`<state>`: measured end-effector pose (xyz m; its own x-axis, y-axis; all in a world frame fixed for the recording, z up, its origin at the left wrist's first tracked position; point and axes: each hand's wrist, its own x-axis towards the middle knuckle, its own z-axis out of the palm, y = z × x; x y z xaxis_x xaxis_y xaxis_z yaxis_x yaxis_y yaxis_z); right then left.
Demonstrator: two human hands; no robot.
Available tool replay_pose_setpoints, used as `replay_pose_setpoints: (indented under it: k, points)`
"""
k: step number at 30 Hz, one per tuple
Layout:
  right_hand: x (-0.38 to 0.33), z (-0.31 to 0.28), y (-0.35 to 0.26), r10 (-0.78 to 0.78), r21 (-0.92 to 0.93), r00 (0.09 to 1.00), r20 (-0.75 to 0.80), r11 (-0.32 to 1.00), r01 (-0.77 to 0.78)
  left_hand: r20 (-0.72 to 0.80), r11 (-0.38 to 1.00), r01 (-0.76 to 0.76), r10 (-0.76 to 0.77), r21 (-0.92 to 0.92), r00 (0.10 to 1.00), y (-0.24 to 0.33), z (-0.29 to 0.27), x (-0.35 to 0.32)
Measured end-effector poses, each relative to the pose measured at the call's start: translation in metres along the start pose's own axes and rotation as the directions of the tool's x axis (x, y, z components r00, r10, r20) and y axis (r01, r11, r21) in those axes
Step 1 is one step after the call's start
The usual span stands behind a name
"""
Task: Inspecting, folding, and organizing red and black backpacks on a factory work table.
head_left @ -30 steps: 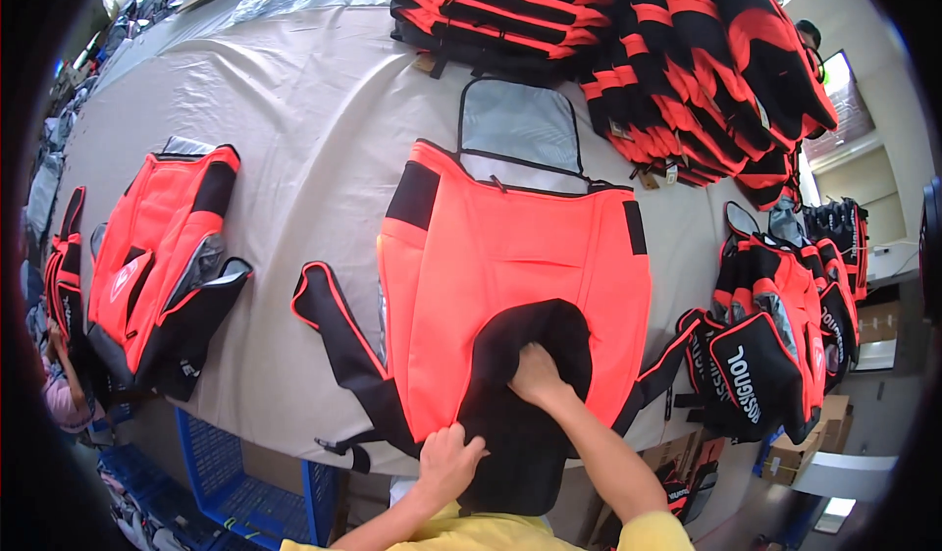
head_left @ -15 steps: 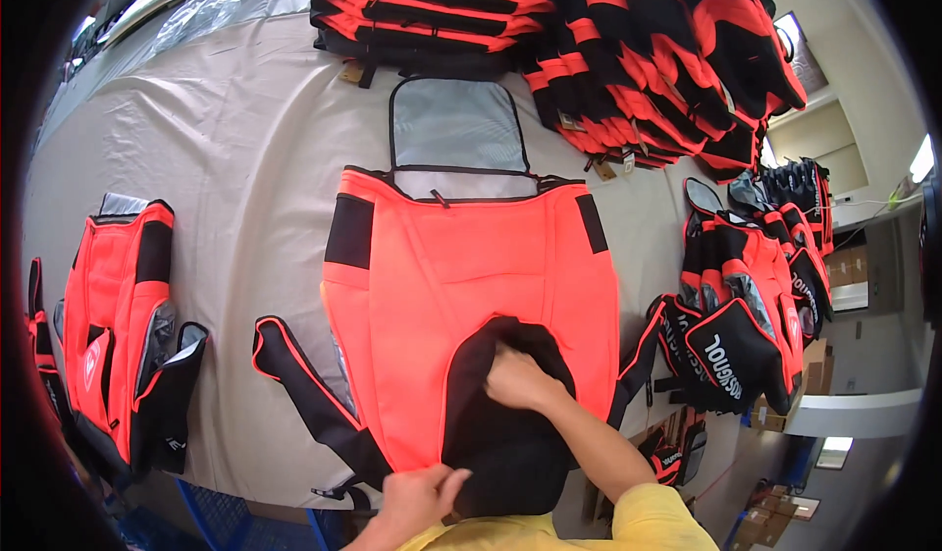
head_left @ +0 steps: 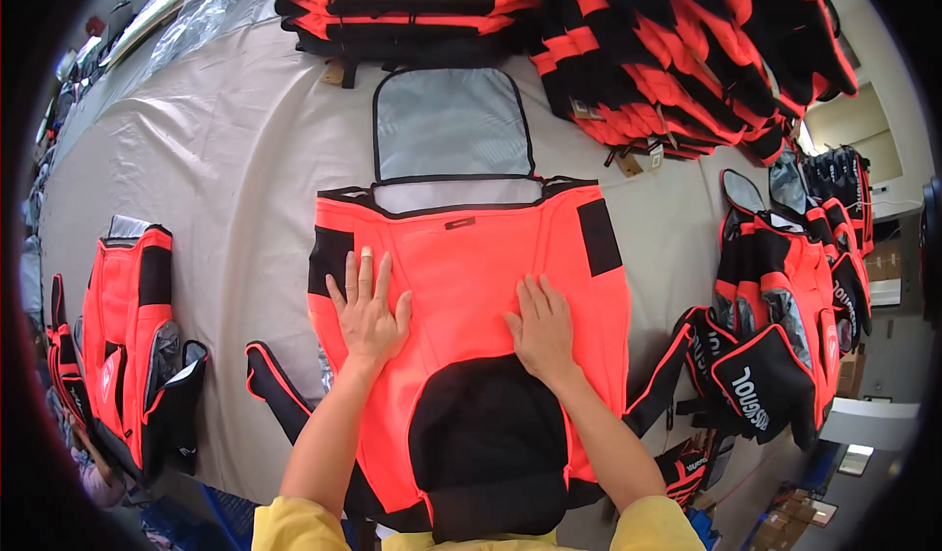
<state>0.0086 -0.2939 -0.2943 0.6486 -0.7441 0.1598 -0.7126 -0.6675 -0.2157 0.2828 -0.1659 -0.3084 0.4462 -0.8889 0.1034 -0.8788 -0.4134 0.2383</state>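
Note:
A red-orange and black backpack [head_left: 461,296] lies spread out in front of me, its grey-lined top flap [head_left: 451,124] folded open away from me. My left hand [head_left: 371,315] rests flat on the red panel near the left black side patch, fingers spread. On the right half of the same panel, my right hand [head_left: 543,330] lies flat with its fingers stretched out. Between my forearms sits the rounded black lower panel [head_left: 488,428]. A black strap [head_left: 280,384] with red edging sticks out at the left side, and another [head_left: 657,379] at the right.
Folded red and black bags [head_left: 412,6] are stacked at the far edge, beside a larger pile [head_left: 677,51] at the far right. Single backpacks stand at the left [head_left: 123,345] and right [head_left: 775,325]. A pale cloth [head_left: 221,227] covers the table.
Both hands have moved up onto the red panel and opened flat. The left let go of the lower edge; the right left the black panel, which now lies flatter.

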Motion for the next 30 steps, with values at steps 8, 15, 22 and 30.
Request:
replay_pose_setpoints:
  k: [8,15,22,30]
  points:
    - [0.067,-0.002,0.013,0.194,0.227,0.971,0.138,0.948,-0.222,0.012,1.0,-0.015,0.015,-0.02,1.0,-0.003,0.012,-0.001]
    - [0.094,-0.01,0.021,0.178,-0.027,0.907,0.383,0.983,-0.182,-0.022,0.997,-0.027,0.025,-0.067,0.999,0.001,0.014,0.003]
    - [0.099,-0.084,0.067,0.227,-0.107,0.971,-0.079,0.966,-0.234,-0.056,0.993,-0.007,0.001,-0.119,0.998,-0.008,0.01,-0.001]
    - [0.167,0.027,-0.044,-0.4,0.024,0.915,0.052,0.916,0.4,-0.07,0.983,-0.015,0.002,-0.185,0.998,-0.002,0.013,0.004]
